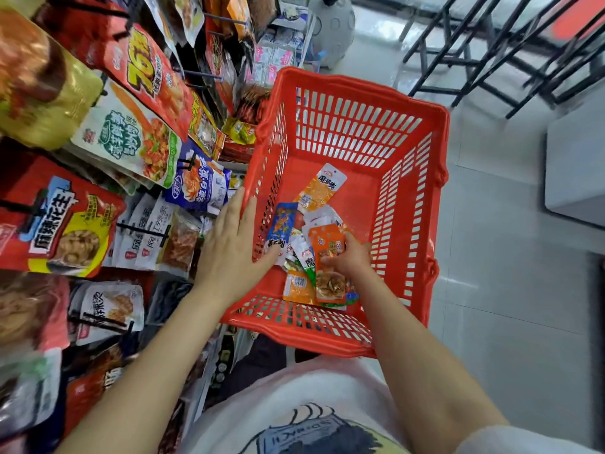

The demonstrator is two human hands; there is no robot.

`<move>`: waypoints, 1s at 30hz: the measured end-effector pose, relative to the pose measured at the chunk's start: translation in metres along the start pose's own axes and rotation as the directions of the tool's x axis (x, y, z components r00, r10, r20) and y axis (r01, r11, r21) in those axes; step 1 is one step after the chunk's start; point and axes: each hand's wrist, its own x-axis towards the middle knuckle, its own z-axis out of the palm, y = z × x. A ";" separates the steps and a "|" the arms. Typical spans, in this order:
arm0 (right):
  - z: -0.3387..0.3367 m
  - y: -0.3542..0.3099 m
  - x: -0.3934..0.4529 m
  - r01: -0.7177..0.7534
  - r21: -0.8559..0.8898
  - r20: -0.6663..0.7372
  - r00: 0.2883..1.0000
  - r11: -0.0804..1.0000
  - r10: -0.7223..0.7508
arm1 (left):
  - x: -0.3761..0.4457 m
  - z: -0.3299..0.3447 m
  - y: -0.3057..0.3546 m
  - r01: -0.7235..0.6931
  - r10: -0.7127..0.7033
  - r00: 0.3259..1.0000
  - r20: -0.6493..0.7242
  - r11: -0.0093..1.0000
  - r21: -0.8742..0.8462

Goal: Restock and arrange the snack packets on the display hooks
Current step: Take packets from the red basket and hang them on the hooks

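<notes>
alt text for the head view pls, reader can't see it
A person's right hand grips an orange packet from a small pile inside a red basket, while the left hand rests on the basket's left rim. Snack packets hang on display hooks at left.

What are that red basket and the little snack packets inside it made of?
Red basket: likely moulded plastic, given its uniform colour, slotted walls and smooth rim. Snack packets: seemingly glossy printed plastic film; one at the pile's edge glints like foil.

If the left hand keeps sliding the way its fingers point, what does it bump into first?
Probably the blue packet in the red basket: the left hand already rests over the basket's rim, fingertips near that packet, though depth is unclear.
</notes>
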 end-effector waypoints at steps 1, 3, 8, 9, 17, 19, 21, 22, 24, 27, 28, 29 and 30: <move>0.002 -0.003 0.003 0.012 -0.011 -0.033 0.999 1.000 -0.012 | 0.001 0.000 0.000 0.001 -0.001 1.000 -0.001 1.000 -0.006; 0.005 -0.012 0.005 0.048 -0.093 -0.070 0.996 0.994 -0.054 | 0.000 0.001 0.000 0.007 -0.007 1.000 0.003 1.000 -0.013; 0.007 -0.021 -0.001 0.126 -0.289 -0.154 0.972 0.949 -0.176 | -0.002 0.001 0.000 0.014 -0.014 1.000 -0.004 0.999 -0.029; 0.007 -0.020 -0.001 0.137 -0.278 -0.160 0.969 0.951 -0.186 | -0.002 0.000 0.001 0.013 -0.013 1.000 -0.007 1.000 -0.025; 0.007 -0.023 0.001 0.181 0.014 -0.057 0.982 0.983 -0.180 | -0.002 -0.001 0.003 0.021 -0.021 1.000 -0.009 1.000 -0.011; 0.007 -0.025 0.000 0.198 0.155 -0.015 0.980 0.968 -0.198 | -0.002 -0.001 0.003 0.021 -0.021 1.000 -0.001 1.000 -0.012; 0.004 -0.028 -0.004 0.210 0.318 0.023 0.973 0.924 -0.229 | -0.002 -0.002 0.004 0.028 -0.028 1.000 0.013 0.999 -0.031; 0.001 -0.031 -0.008 0.226 0.399 0.039 0.964 0.889 -0.263 | -0.002 -0.003 0.004 0.033 -0.032 0.999 0.022 0.999 -0.043; -0.009 -0.037 -0.018 0.248 0.547 0.053 0.943 0.800 -0.329 | -0.002 -0.007 0.006 0.034 -0.032 0.999 0.034 0.997 -0.067; -0.030 -0.050 -0.038 0.259 0.720 0.071 0.896 0.644 -0.439 | -0.004 -0.017 0.020 0.004 -0.004 1.000 0.003 0.985 -0.173; -0.039 -0.055 -0.046 0.258 0.756 0.074 0.879 0.601 -0.471 | -0.004 -0.022 0.027 -0.008 0.002 1.000 -0.022 0.972 -0.236; -0.047 -0.059 -0.053 0.259 0.784 0.071 0.865 0.564 -0.496 | -0.006 -0.027 0.036 -0.007 -0.007 0.999 -0.042 0.949 -0.316; -0.057 -0.065 -0.061 0.262 0.804 0.070 0.850 0.534 -0.523 | -0.006 -0.032 0.044 0.008 -0.031 0.998 -0.049 0.912 -0.410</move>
